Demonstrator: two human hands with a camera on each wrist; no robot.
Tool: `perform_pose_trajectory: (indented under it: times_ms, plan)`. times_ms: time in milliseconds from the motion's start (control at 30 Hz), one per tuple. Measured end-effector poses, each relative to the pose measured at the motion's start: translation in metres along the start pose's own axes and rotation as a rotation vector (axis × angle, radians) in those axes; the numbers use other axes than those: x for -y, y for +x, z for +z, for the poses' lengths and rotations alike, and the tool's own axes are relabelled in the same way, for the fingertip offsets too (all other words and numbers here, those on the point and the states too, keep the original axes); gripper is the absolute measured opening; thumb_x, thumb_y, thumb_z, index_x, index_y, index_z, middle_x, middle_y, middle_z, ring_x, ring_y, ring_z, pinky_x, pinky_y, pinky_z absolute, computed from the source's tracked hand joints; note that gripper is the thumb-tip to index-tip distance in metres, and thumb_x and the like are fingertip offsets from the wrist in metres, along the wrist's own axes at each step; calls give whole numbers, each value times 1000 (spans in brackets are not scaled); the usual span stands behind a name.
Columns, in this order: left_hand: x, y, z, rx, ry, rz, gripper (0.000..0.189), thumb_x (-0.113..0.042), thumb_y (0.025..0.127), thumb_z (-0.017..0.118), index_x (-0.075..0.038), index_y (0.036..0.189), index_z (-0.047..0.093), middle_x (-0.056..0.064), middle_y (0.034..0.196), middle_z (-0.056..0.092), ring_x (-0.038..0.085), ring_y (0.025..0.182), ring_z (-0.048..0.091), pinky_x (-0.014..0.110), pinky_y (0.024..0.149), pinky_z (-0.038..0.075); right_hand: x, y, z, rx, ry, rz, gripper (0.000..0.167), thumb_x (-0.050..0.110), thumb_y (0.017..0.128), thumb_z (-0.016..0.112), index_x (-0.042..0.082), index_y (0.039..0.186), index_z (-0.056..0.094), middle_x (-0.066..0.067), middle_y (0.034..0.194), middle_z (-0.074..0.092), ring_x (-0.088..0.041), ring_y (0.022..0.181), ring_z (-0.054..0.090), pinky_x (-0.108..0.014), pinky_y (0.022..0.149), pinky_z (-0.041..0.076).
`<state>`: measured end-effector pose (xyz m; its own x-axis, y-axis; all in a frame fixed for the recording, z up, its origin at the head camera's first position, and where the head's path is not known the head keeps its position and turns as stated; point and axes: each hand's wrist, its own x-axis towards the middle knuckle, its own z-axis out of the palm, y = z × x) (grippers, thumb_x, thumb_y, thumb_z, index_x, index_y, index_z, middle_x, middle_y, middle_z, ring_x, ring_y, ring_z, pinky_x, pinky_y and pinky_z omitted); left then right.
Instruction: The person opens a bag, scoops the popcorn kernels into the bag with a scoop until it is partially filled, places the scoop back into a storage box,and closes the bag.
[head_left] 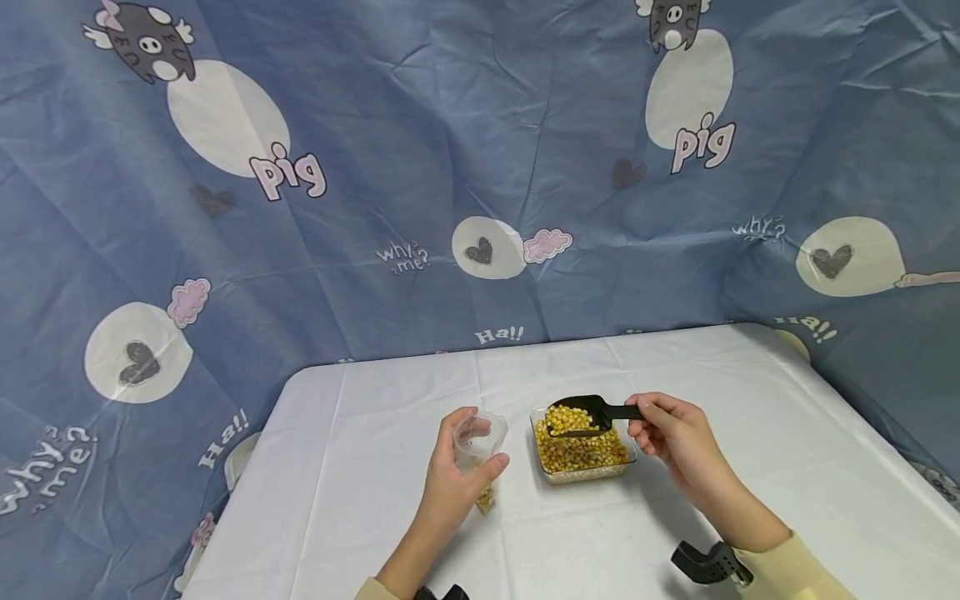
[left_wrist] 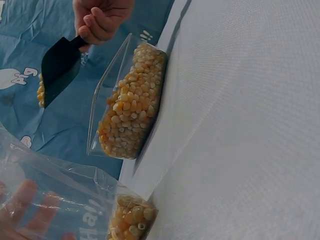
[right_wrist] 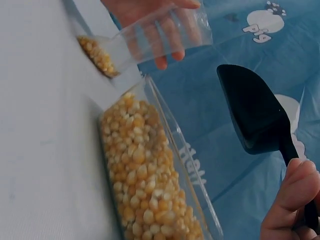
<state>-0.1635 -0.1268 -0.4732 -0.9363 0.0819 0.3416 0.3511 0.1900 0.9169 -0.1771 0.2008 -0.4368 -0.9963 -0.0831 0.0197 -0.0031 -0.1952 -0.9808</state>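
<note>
My left hand (head_left: 450, 483) curls round the mouth of a clear plastic bag (head_left: 467, 448), which stands upright with corn kernels (left_wrist: 132, 220) in its bottom. The bag's mouth is spread wide. In my right hand (head_left: 684, 442) is the handle of a black scoop (head_left: 602, 412), gripped between thumb and fingers. Yellow kernels (head_left: 567, 418) are heaped in the scoop, which is level above a clear rectangular container (right_wrist: 167, 115). That container sits on the table, filled with corn kernels (right_wrist: 145, 175). The scoop is apart from the bag, to its right.
A white cloth covers the table (head_left: 375, 442). Behind it hangs a blue printed curtain (head_left: 420, 167), which also runs along both sides. A black wrist strap mount (head_left: 708, 563) is on the right forearm.
</note>
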Motion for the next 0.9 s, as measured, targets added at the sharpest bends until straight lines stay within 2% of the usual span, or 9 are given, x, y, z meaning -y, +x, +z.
perform_pose_trajectory:
  times_ms: [333, 567, 900]
  plan:
    - [3, 1, 1, -4, -12, 28, 68, -23, 85, 83, -31, 140, 45, 9, 128, 61, 21, 124, 54, 61, 107, 26, 5, 4, 15, 24, 10, 1, 34, 25, 105, 56, -6, 117, 59, -3, 75, 66, -9, 60, 57, -21, 52, 47]
    - [2, 0, 1, -4, 0, 19, 68, -26, 85, 83, -33, 141, 44, 4, 128, 62, 19, 124, 54, 60, 106, 28, 10, 6, 26, 23, 21, -3, 32, 24, 105, 57, -6, 116, 60, -3, 73, 66, -9, 60, 57, -21, 52, 47]
    - [0, -1, -1, 13, 2, 14, 68, -22, 87, 81, -30, 142, 43, 6, 130, 60, 21, 126, 52, 64, 109, 25, 14, 11, 45, 35, 23, -19, 35, 24, 105, 57, -9, 117, 59, -3, 73, 66, -9, 58, 56, -21, 50, 46]
